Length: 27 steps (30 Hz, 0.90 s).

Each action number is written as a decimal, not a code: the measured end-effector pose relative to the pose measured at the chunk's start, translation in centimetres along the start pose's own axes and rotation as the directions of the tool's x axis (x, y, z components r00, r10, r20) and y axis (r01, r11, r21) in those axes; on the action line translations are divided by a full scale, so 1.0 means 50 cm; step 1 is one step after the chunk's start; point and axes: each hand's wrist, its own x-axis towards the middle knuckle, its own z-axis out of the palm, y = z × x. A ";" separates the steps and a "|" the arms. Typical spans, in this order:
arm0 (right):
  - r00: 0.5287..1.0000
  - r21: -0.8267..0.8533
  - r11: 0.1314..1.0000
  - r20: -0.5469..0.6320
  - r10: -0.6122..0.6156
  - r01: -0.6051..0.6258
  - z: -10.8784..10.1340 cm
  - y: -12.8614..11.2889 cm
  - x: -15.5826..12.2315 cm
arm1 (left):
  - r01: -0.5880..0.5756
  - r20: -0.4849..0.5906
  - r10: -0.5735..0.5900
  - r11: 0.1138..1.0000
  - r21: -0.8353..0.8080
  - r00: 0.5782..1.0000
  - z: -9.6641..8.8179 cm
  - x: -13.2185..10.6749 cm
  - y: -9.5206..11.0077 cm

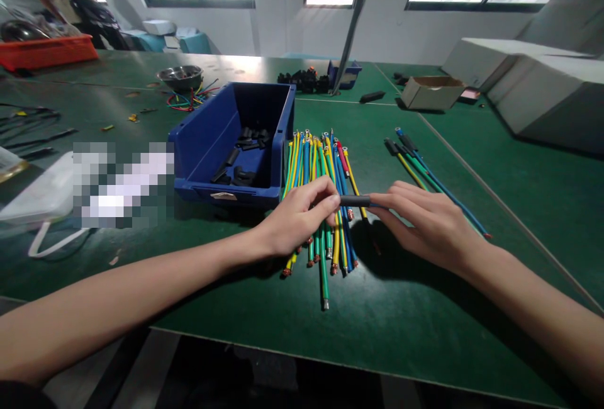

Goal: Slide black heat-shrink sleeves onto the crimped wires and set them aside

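Observation:
A short black heat-shrink tube (355, 201) lies level between my two hands. My left hand (306, 212) is closed, its thumb and fingers pinching the tube's left end. At the other end my right hand (419, 220) is closed on a thin cable, of which a bit of blue shows by the fingertips; the rest is hidden. Beneath them lies a bundle of green, yellow and blue cables (325, 242) with bare copper or metal-lugged ends. To the right, several cables with black tubes on their ends (419, 167) lie apart from the bundle.
A blue bin (226, 192) with loose black tubes stands left of the bundle. Farther back are a metal bowl (180, 75), a cardboard box (431, 93) and a slanted metal pole (353, 28). White boxes (552, 94) stand at right, an orange crate (50, 50) at far left near a person.

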 end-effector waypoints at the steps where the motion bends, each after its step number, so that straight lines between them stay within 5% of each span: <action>1: 1.000 0.005 1.000 0.002 0.003 -0.003 0.000 -0.001 -0.001 | -0.001 0.004 0.001 1.000 0.006 1.000 0.000 0.000 0.000; 10: 0.999 0.006 1.000 -0.050 0.017 -0.017 0.010 0.006 -0.003 | 0.014 0.026 -0.016 0.998 0.067 1.000 0.002 0.000 0.009; 15: 0.976 0.041 0.978 -0.064 0.209 -0.207 0.022 0.039 -0.012 | -0.025 -0.066 0.035 0.989 0.147 0.997 0.003 0.000 0.007; 18: 0.915 -0.105 0.912 0.026 0.402 -0.397 0.024 0.061 -0.024 | -0.146 0.003 0.153 0.941 0.306 0.988 0.006 -0.003 0.002; 22: 0.763 -0.377 0.733 0.098 0.639 -0.566 0.022 0.083 -0.034 | -0.404 0.278 0.297 0.746 0.530 0.913 0.015 -0.015 -0.001; 25: 0.663 -0.356 0.666 0.149 0.734 -0.656 0.020 0.093 -0.036 | -0.479 0.413 0.258 0.614 0.628 0.873 0.018 -0.020 -0.003; 27: 0.658 -0.283 0.681 0.187 0.730 -0.675 0.015 0.096 -0.036 | -0.490 0.446 0.230 0.580 0.651 0.865 0.016 -0.021 -0.005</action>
